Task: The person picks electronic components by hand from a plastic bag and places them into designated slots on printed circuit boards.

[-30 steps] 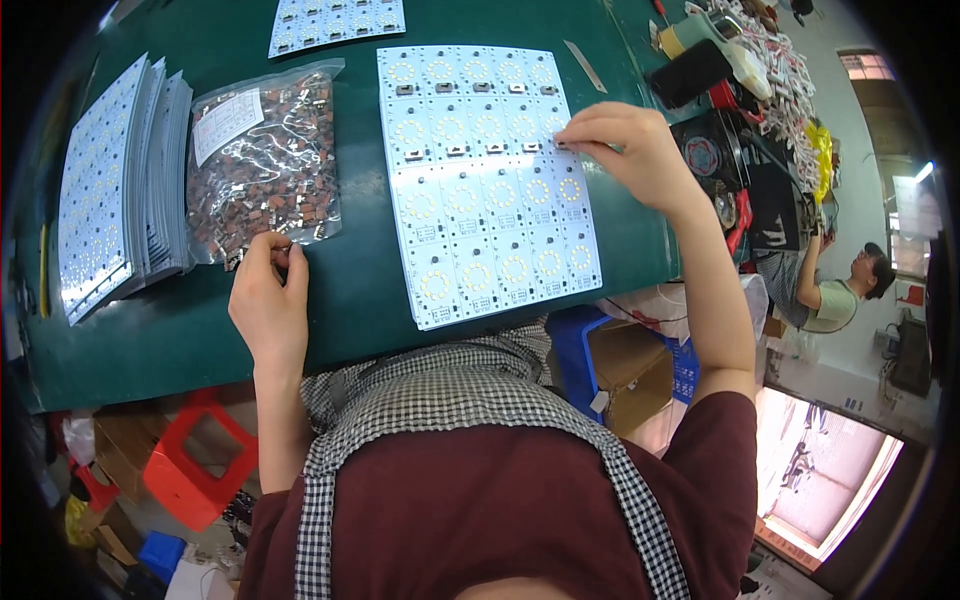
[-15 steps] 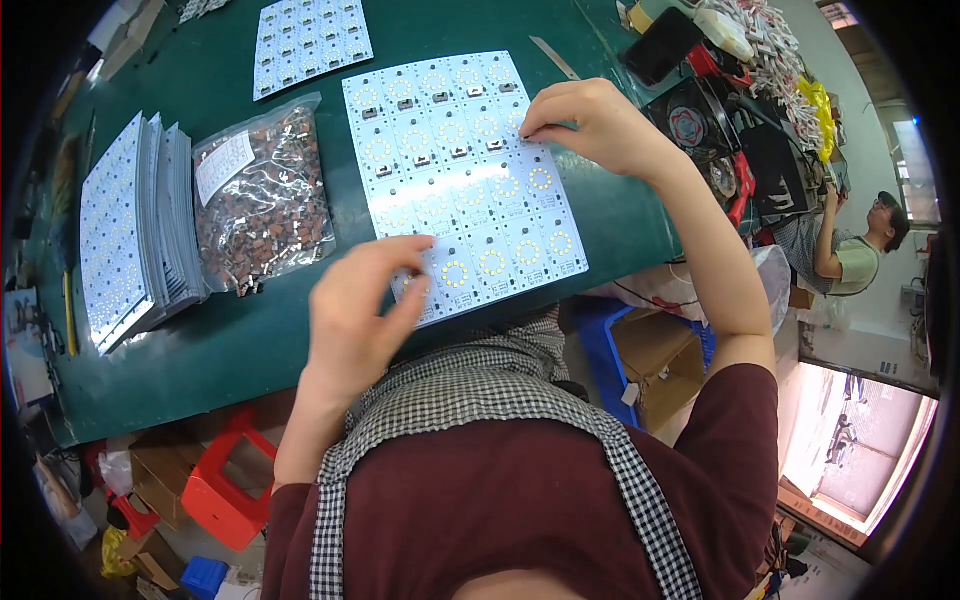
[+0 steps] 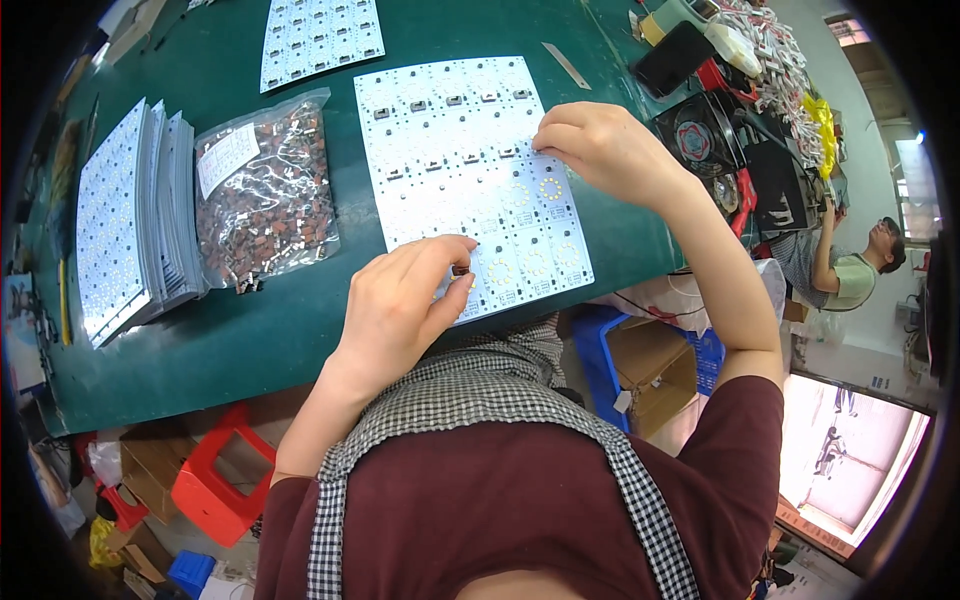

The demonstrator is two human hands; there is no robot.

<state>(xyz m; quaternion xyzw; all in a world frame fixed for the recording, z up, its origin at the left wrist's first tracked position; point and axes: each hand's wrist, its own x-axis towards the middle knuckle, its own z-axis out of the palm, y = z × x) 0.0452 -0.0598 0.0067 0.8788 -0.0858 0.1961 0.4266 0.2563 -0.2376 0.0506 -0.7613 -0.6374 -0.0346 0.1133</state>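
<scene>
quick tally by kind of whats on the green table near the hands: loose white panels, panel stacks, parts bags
Loose white circuit panels: 2, the large panel under the left hand and right hand, and a smaller panel farther back
Stacks of white panels: 1, the stack
Clear bags of small brown parts: 1, the bag
Total: 4

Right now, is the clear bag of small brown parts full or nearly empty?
Fairly full: the clear bag lies flat on the green table, bulging with brown parts nearly edge to edge.
</scene>
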